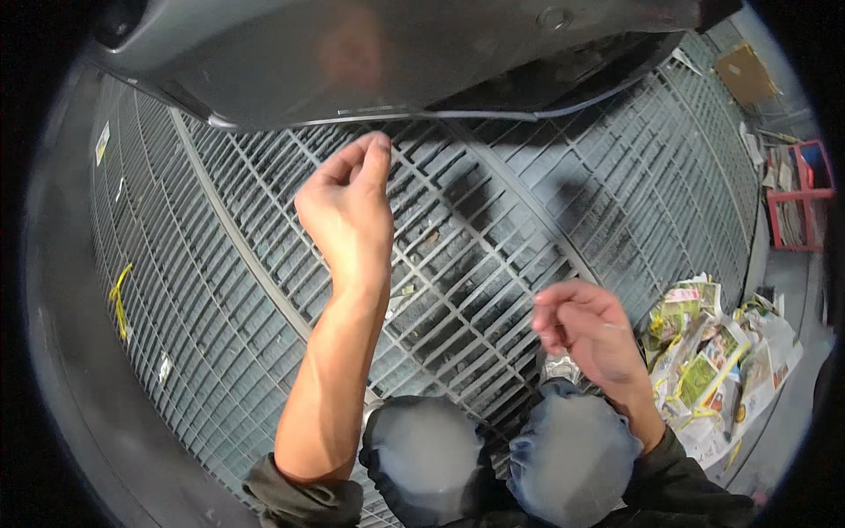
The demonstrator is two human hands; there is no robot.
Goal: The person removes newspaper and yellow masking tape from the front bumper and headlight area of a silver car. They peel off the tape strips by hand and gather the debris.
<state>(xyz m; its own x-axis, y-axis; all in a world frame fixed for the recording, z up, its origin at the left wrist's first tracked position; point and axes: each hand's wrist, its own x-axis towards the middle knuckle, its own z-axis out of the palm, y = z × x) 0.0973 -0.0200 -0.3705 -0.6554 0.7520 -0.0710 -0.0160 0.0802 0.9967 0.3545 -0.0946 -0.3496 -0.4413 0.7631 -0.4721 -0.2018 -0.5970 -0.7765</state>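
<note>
Bare hands, the left hand [345,207] at centre frame and the right hand [585,330] at lower right, extend from bare forearms. Dark olive-grey sleeves [295,497] are pushed up near the elbows at the bottom edge. Faded blue-grey trousers [572,458], dark along the seams, cover both knees at lower centre.

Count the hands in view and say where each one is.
2. The left hand is raised, fingertips pinched just below the grey panel's edge. The right hand hovers lower, above the right knee.
</note>
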